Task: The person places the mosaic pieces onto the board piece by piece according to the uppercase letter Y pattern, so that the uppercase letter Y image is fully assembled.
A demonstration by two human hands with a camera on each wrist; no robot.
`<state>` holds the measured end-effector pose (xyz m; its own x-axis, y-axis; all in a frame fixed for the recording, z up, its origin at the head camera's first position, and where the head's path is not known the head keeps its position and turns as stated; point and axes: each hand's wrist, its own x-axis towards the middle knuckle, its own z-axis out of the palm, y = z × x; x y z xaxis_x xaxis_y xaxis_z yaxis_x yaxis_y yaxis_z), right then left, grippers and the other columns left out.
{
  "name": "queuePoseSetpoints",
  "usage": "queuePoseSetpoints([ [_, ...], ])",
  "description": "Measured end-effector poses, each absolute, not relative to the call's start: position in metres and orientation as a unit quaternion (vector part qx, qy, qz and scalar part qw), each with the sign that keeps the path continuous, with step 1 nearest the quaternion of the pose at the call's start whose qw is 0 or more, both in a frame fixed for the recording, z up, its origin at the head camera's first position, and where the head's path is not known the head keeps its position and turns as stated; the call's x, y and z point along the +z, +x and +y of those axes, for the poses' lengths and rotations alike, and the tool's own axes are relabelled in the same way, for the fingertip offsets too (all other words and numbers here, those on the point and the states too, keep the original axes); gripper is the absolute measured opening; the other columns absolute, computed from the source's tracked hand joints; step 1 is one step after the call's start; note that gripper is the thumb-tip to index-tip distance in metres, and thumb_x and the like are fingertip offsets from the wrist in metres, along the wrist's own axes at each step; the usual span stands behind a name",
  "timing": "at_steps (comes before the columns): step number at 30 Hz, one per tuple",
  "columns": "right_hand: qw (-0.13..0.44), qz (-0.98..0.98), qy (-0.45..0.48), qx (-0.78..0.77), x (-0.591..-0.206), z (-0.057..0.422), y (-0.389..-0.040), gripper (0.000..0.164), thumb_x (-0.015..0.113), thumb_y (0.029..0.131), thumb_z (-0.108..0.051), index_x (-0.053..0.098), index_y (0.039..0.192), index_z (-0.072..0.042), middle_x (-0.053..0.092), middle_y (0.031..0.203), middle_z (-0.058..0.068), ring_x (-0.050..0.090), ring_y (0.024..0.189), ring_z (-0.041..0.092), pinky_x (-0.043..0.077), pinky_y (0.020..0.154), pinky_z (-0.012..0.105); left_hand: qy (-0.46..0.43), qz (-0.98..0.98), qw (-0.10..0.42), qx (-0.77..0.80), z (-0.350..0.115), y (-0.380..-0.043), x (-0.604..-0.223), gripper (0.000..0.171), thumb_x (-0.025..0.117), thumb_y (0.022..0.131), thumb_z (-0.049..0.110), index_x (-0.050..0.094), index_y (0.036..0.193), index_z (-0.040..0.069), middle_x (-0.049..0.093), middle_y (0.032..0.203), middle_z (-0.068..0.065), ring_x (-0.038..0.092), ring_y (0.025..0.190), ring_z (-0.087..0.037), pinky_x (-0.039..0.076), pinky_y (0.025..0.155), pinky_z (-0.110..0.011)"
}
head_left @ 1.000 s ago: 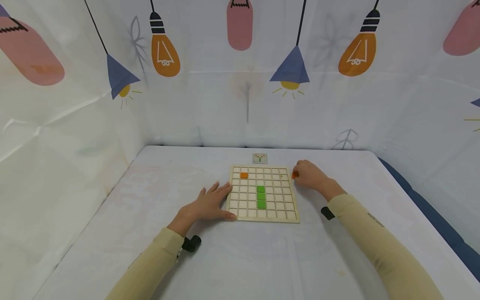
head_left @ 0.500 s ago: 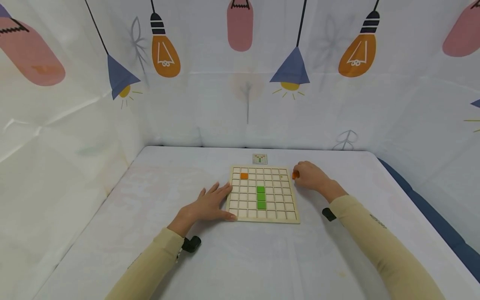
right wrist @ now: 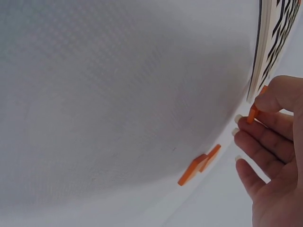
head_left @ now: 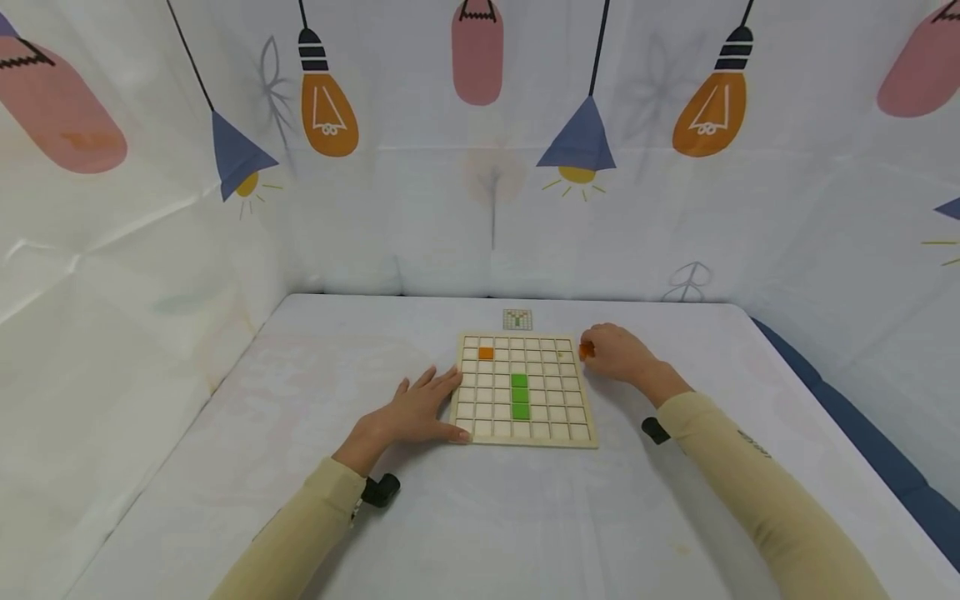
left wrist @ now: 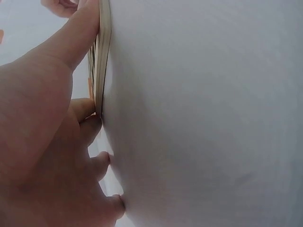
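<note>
A light wooden grid board (head_left: pixel 557 398) lies on the table. On it are an orange square tile (head_left: pixel 486 353) near the far left and a column of three green tiles (head_left: pixel 521 411) near the middle. My left hand (head_left: pixel 416 412) rests at the board's left edge with fingers spread, its thumb on the near-left corner. Just off the board's far right edge, my right hand (head_left: pixel 618 354) pinches another orange tile (right wrist: pixel 253 113) between thumb and index finger. The right wrist view shows its other fingers loosely bent.
In the right wrist view, two loose orange tiles (right wrist: pixel 192 169) lie on the table near the right hand; in the head view that hand hides them. A small printed grid card (head_left: pixel 517 319) lies beyond the board. Behind the white table (head_left: pixel 525 517) hangs a patterned curtain (head_left: pixel 420 217).
The right hand, still pinching the orange tile, shifts very slightly left toward the board. Left hand, board and the tiles on it stay put; the head view drifts a little.
</note>
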<state>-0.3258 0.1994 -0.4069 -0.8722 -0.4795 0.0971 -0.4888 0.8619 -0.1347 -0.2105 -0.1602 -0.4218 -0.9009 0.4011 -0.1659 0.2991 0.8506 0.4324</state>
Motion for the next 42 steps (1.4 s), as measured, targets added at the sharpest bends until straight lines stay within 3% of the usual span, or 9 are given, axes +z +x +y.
queuePoseSetpoints([
  [12,0.039,-0.963,0.255,0.083,-0.409,0.193,-0.326,0.021,0.065,0.086,-0.006,0.071,0.106,-0.002,0.068,0.092,0.007,0.057,0.081,0.021,0.051,0.077,0.039,0.185,0.953,0.129,0.202,-0.161,-0.212,-0.424,0.104,0.071,0.082,0.063,0.021,0.160,0.018,0.015,0.168,0.001,0.005,0.156,-0.035,0.004,0.121,-0.067],
  [42,0.031,-0.957,0.275,0.089,-0.411,0.169,-0.322,0.023,0.063,0.088,-0.008,0.071,0.110,-0.004,0.069,0.101,0.007,0.060,0.091,0.022,0.053,0.081,0.038,0.189,0.954,0.127,0.198,-0.163,-0.212,-0.424,0.103,0.071,0.083,0.062,0.020,0.160,0.017,0.014,0.169,0.000,0.005,0.156,-0.035,0.004,0.121,-0.067],
])
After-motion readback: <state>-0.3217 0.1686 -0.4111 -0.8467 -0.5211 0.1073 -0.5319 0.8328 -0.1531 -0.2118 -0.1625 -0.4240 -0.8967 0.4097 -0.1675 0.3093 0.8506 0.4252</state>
